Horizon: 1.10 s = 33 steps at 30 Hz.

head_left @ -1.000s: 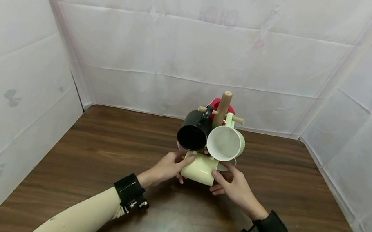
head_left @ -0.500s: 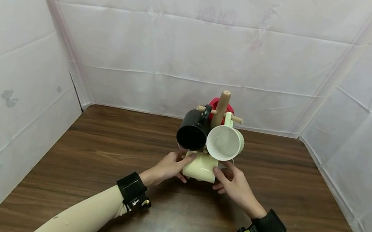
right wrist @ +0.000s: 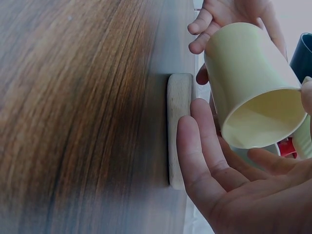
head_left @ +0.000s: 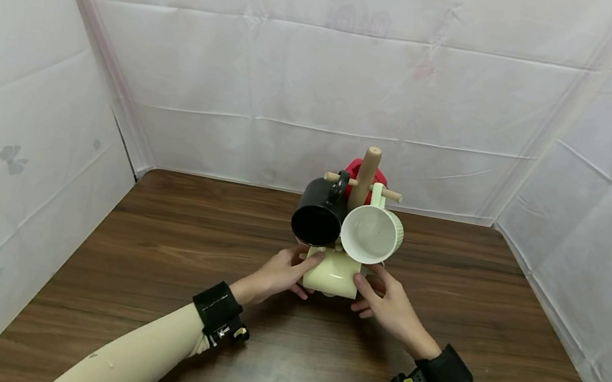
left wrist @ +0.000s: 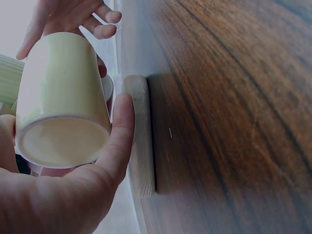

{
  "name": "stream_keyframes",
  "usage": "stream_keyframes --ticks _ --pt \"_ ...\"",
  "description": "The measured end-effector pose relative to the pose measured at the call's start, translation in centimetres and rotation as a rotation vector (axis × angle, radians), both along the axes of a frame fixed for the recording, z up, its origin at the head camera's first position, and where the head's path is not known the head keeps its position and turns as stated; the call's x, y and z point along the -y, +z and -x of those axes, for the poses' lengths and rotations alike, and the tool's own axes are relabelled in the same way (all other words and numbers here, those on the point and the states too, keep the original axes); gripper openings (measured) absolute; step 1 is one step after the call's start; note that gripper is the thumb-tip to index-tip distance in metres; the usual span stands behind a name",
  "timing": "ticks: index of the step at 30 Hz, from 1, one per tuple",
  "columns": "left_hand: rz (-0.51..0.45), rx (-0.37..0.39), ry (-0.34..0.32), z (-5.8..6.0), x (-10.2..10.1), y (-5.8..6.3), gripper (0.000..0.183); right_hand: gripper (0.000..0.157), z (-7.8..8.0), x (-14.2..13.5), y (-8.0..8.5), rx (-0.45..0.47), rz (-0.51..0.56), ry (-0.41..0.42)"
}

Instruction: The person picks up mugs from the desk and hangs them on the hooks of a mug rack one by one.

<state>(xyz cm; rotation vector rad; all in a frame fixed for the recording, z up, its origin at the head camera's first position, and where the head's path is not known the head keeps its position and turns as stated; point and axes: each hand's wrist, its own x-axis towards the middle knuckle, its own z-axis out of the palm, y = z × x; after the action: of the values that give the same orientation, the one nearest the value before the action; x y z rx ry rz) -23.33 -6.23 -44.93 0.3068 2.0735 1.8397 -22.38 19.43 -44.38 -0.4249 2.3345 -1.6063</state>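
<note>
A pale yellow mug (head_left: pixel 331 274) lies on its side in front of a wooden mug tree (head_left: pixel 367 171), above the tree's wooden base (left wrist: pixel 140 141). My left hand (head_left: pixel 275 276) grips its bottom end, thumb on top. At the rim end, my right hand (head_left: pixel 392 307) holds it between thumb and fingers; in the right wrist view the mouth of the mug (right wrist: pixel 265 119) faces this hand. The mug's handle is hidden on the far side. Just above hang a black mug (head_left: pixel 316 217) and a light green mug (head_left: pixel 372 233) with a white inside.
A red mug (head_left: pixel 354 168) hangs behind the post. Partly hidden mugs sit lower on the tree. The brown wooden table (head_left: pixel 202 220) reaches back to white sheet walls (head_left: pixel 326 78) at the rear and both sides.
The yellow mug has levelled from a slight tilt and shifted a little toward the tree and to the right. Both hands keep their hold and have barely moved.
</note>
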Motion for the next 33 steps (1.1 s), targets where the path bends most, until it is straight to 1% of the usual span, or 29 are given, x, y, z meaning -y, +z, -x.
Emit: stream_keyframes --ticks 5,7,12,17,19,21,26,29,33 --pt "0.006 -0.001 -0.005 -1.3 0.1 2.0 0.061 0.06 -0.1 -0.1 0.2 0.01 0.005 0.012" --pt "0.007 -0.003 -0.002 -1.7 0.2 2.4 0.061 0.06 -0.1 0.0 0.2 0.012 0.014 0.019" --pt "0.001 0.004 0.001 -1.8 0.1 2.9 0.06 0.061 -0.3 -0.1 0.2 0.015 0.038 0.021" --pt "-0.011 0.006 -0.001 -1.9 -0.3 3.1 0.06 0.061 -0.2 -0.5 0.5 0.007 0.021 0.011" --pt "-0.014 0.008 -0.008 -1.7 -0.4 3.0 0.06 0.06 -0.2 -0.7 0.6 0.011 0.013 0.005" --pt "-0.016 0.013 -0.015 -1.4 -0.5 2.6 0.061 0.059 -0.1 -0.9 0.7 0.021 0.012 0.002" --pt "-0.021 0.023 -0.018 -0.5 -0.6 0.4 0.063 0.06 -0.1 -1.2 0.7 0.03 0.0 0.003" --pt "-0.02 0.019 -0.006 -0.3 -0.5 -0.3 0.065 0.06 -0.2 -1.4 0.7 0.004 -0.034 -0.004" --pt "-0.004 -0.009 0.024 -0.5 -0.3 -0.7 0.069 0.058 -0.4 -1.8 1.0 -0.08 -0.096 -0.024"
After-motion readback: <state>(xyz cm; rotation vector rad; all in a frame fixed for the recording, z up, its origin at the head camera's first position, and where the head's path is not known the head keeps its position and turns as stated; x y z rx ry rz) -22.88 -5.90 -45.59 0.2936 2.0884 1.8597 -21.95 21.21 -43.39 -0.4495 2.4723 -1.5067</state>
